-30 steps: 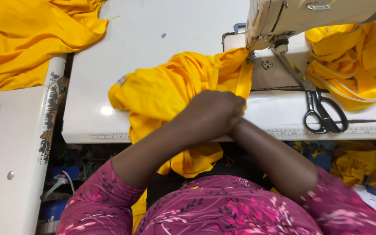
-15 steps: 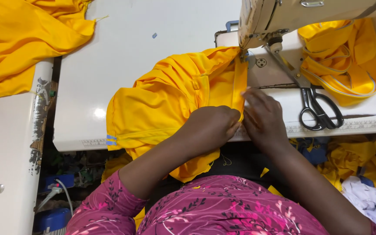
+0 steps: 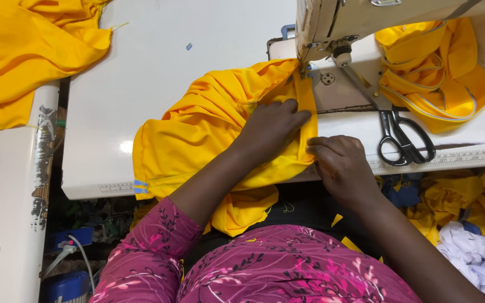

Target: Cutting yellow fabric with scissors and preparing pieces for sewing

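Lying bunched on the white sewing table [image 3: 197,84], the gathered yellow fabric garment [image 3: 197,140] reaches up under the cream sewing machine [image 3: 399,14] at one o'clock. The left hand [image 3: 270,129] presses flat on it; the right hand [image 3: 341,163] pinches its folded edge. Black-handled scissors [image 3: 399,134] lie at three o'clock.

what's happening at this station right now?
A person at a sewing machine has a yellow garment on the white table. The left hand lies flat on the fabric, and the right hand pinches its folded edge at the table's front. That edge runs up to the needle area. Black-handled scissors lie to the right, untouched, beside a coil of yellow trim. More yellow cloth sits far left.
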